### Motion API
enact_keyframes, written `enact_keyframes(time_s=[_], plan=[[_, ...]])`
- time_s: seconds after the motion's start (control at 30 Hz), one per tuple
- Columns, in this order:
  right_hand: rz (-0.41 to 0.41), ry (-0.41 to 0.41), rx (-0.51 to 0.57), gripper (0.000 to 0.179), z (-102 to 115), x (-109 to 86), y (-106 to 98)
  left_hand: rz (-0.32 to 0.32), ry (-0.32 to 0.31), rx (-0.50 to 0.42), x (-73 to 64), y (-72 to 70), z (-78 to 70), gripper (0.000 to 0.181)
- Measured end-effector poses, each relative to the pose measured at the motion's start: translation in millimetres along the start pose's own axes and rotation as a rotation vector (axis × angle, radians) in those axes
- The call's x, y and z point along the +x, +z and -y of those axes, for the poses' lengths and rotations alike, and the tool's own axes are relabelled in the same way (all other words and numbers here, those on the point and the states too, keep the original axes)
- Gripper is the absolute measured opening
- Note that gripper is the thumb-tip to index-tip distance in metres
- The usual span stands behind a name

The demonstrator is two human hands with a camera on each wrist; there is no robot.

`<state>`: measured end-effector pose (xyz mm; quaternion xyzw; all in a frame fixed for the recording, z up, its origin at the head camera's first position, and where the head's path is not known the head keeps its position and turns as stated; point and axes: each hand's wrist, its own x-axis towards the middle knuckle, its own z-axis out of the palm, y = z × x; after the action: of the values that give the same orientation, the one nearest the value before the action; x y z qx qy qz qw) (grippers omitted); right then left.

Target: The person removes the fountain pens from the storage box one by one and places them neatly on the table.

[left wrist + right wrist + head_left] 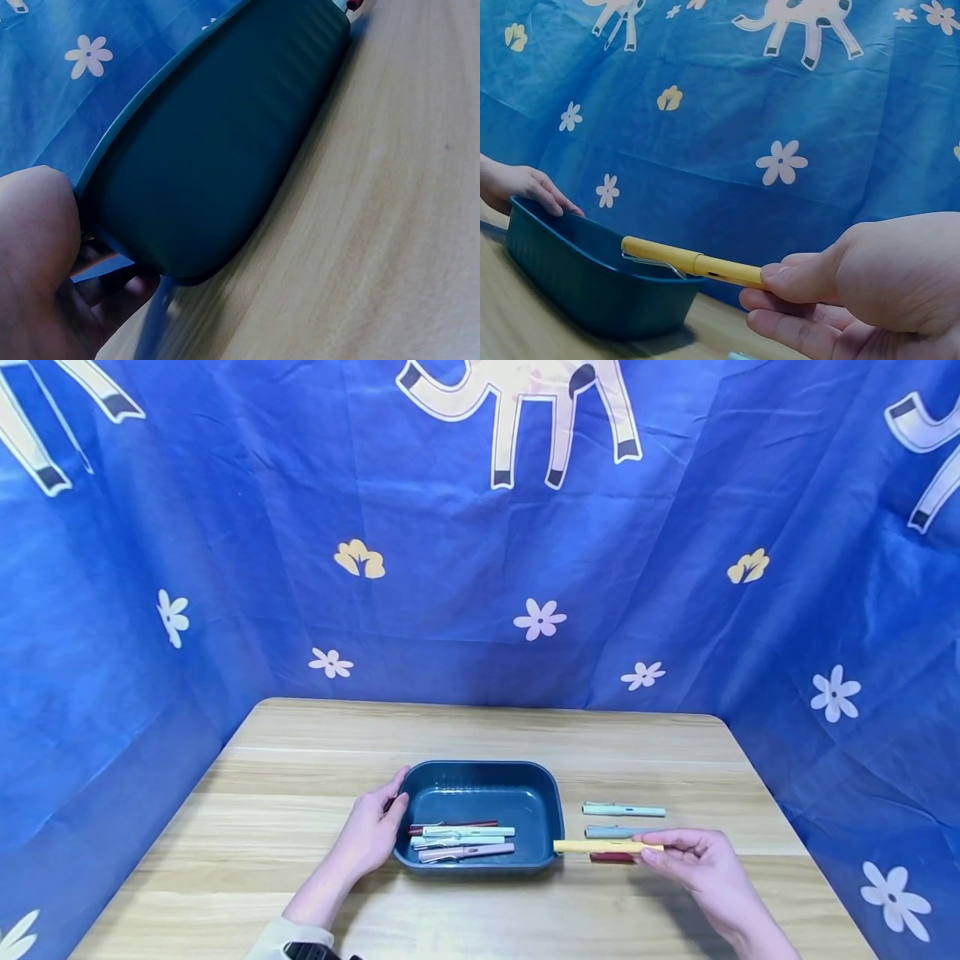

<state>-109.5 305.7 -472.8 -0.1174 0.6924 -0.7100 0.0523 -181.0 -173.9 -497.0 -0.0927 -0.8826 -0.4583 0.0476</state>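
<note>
A dark teal plastic box (487, 863) stands on the table, and my left hand (372, 827) grips its left end, thumb at the rim. Inside lie several clip pens: a dark red pen (472, 823), two mint ones and a greyish-lilac pen (480, 851). My right hand (697, 864) pinches a yellow pen (667, 253) by one end between thumb and fingers. The pen's clip end points left, by the box's right rim. On the table, right of the box, lie a mint pen (626, 811), a blue-grey pen (609, 832) and a partly hidden dark red pen (611, 858).
The light wood table (315, 752) runs back to a blue cloth (450, 635) with white flowers and animal figures. That cloth also closes off both sides. A dark watch (309, 952) is on the left wrist.
</note>
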Motion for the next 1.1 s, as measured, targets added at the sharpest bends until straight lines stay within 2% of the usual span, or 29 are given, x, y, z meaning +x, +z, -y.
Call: enact_keyframes(time_s=[0.27, 0.5, 0.73, 1.1], plan=[[0.008, -0.008, -0.02, 0.026, -3.9, -12.0, -12.5, -0.008, 0.005, 0.005, 0.4, 0.5, 1.0, 0.05], [-0.016, 0.084, -0.042, 0.029, -10.5, -19.7, -22.6, -0.007, -0.002, 0.014, -0.7, 0.3, -0.2, 0.05], [0.025, 0.114, 0.013, 0.028, -19.8, -24.4, -32.4, -0.005, -0.001, 0.017, 0.2, 0.4, 0.4, 0.05], [0.011, 0.124, 0.005, 0.027, -31.1, -28.3, -40.1, -0.002, -0.006, 0.017, -0.3, 0.7, -0.2, 0.05]])
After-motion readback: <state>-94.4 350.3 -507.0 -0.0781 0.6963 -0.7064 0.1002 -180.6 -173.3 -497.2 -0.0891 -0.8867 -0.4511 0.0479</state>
